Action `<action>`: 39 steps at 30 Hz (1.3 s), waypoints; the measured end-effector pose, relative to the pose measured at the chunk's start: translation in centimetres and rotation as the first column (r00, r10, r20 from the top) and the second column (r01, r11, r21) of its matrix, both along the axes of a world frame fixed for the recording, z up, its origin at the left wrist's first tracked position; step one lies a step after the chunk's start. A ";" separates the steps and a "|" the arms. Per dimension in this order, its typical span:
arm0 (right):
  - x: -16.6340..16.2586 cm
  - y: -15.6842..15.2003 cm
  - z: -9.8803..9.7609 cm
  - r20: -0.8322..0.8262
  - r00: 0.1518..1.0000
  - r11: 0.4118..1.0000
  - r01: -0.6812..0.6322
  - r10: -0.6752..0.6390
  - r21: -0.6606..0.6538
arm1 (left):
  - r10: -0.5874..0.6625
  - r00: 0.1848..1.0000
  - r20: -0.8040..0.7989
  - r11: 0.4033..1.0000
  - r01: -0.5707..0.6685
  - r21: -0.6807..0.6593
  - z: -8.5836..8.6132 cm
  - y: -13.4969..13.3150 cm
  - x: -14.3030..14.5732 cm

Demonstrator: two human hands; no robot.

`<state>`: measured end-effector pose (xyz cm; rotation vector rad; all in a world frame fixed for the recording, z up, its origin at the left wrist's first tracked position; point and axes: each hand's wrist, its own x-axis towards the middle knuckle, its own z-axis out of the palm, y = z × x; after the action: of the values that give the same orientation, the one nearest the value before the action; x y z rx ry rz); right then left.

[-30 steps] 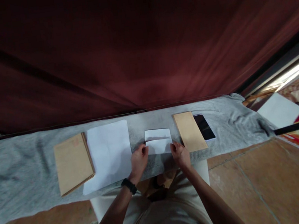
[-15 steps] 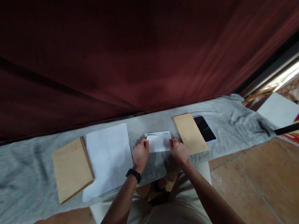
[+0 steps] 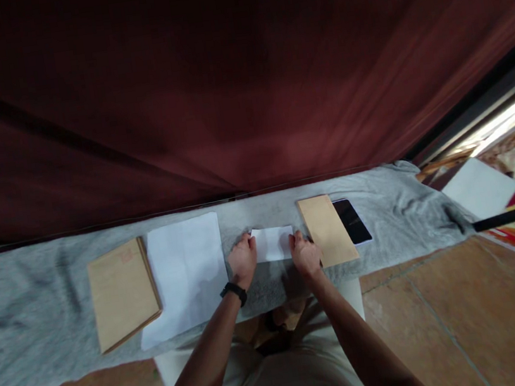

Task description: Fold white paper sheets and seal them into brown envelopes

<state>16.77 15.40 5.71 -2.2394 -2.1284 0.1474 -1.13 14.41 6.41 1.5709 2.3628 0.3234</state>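
Note:
A small folded white paper [image 3: 273, 243] lies on the grey cloth [image 3: 39, 313] in front of me. My left hand [image 3: 242, 259], with a black watch at the wrist, has its fingers closed on the paper's left edge. My right hand [image 3: 304, 253] has its fingers closed on the paper's right edge. Both hands press the fold down flat against the cloth.
A large white sheet [image 3: 185, 272] and a brown envelope stack [image 3: 122, 291] lie to the left. Another brown envelope [image 3: 326, 228] and a dark phone [image 3: 351, 220] lie to the right. A dark red curtain [image 3: 223, 83] hangs behind. Tiled floor [image 3: 471, 316] lies below.
The paper's near flap has been folded up and over, so the paper is now smaller. Both hands moved forward with it and now press on its side edges.

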 end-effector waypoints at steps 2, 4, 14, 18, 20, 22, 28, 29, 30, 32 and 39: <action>-0.1 -0.1 -0.1 -0.014 1.000 1.000 0.009 -0.009 0.001 | 0.003 1.000 -0.006 1.000 -0.003 0.000 0.1 0.0 0.1; -0.1 -0.3 -0.1 -0.045 0.999 1.000 0.003 -0.003 0.005 | 0.004 1.000 -0.012 1.000 -0.003 0.004 0.2 -0.1 0.3; -0.8 -4.0 -0.2 -0.199 0.923 0.918 -0.262 0.328 0.299 | -0.034 0.999 -0.041 0.999 0.035 0.021 0.3 -0.3 0.3; -1.8 -4.8 -1.1 -0.198 0.866 0.869 -0.391 0.459 0.304 | -0.037 0.998 -0.045 0.999 0.039 0.035 0.2 -0.5 0.3; -2.1 -5.0 -1.7 -0.198 0.877 0.882 -0.375 0.437 0.285 | -0.031 0.999 -0.044 0.998 0.033 0.044 0.1 -0.6 0.4; -2.3 -5.1 -2.1 -0.193 0.896 0.898 -0.342 0.400 0.276 | -0.025 0.999 -0.043 0.998 0.027 0.054 0.0 -0.7 0.5; -2.7 -5.1 -2.6 -0.172 0.916 0.904 -0.302 0.363 0.303 | 0.004 0.998 -0.064 0.998 0.000 0.069 -0.4 -0.7 0.8; -2.7 -5.2 -2.7 -0.172 0.917 0.903 -0.298 0.361 0.308 | 0.008 0.998 -0.061 0.998 -0.004 0.068 -0.4 -0.7 0.8; -2.8 -5.2 -2.8 -0.172 0.919 0.904 -0.291 0.356 0.312 | 0.014 0.998 -0.054 0.998 -0.010 0.066 -0.4 -0.7 0.8; -2.9 -5.2 -3.0 -0.173 0.924 0.907 -0.277 0.342 0.316 | 0.028 0.999 -0.044 0.997 -0.025 0.074 -0.2 -0.7 0.6; -3.0 -5.2 -3.0 -0.168 0.928 0.919 -0.277 0.332 0.281 | -0.329 0.940 -0.086 0.897 0.340 0.281 -0.4 -3.7 1.0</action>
<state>13.82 10.22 2.72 -1.6626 -2.2201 0.1124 -0.17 10.72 5.98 2.0974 2.0852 0.5910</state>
